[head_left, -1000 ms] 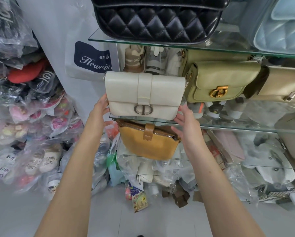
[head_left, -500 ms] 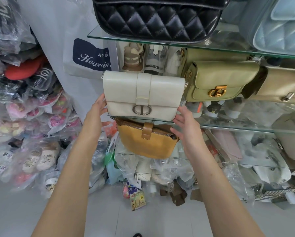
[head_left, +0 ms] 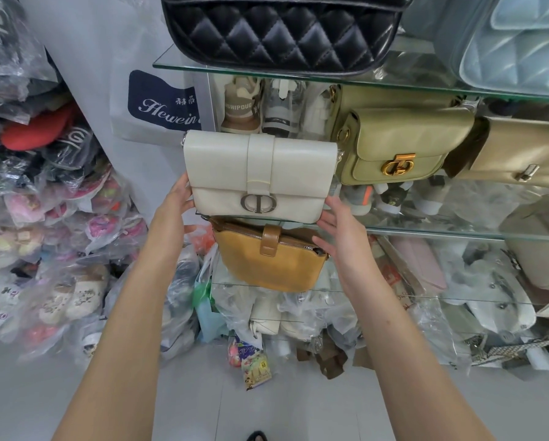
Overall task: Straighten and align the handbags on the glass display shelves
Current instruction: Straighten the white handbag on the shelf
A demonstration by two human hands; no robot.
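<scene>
A white flap handbag (head_left: 282, 163) with a silver clasp stands upright at the left end of the middle glass shelf (head_left: 442, 233). My left hand (head_left: 174, 205) presses flat against its left side. My right hand (head_left: 340, 230) has straight fingers at its lower right corner, touching or just beside it. To its right on the same shelf sit an olive bag (head_left: 403, 144) with a gold clasp and a gold bag (head_left: 528, 151). A mustard bag (head_left: 267, 265) leans tilted on the shelf below. A black quilted bag (head_left: 282, 30) and a pale blue quilted bag (head_left: 521, 43) rest on the top shelf (head_left: 410, 85).
Plastic-wrapped shoes (head_left: 44, 233) are piled high on the left. More wrapped goods (head_left: 267, 316) crowd the floor under the shelves. A beige bag (head_left: 540, 246) sits at the lower right. A white shopping bag (head_left: 158, 103) hangs behind the shelf's left edge.
Both hands stay at the two ends of the white bag. The view has drifted slightly; the bag itself shows no clear shift on the shelf.
</scene>
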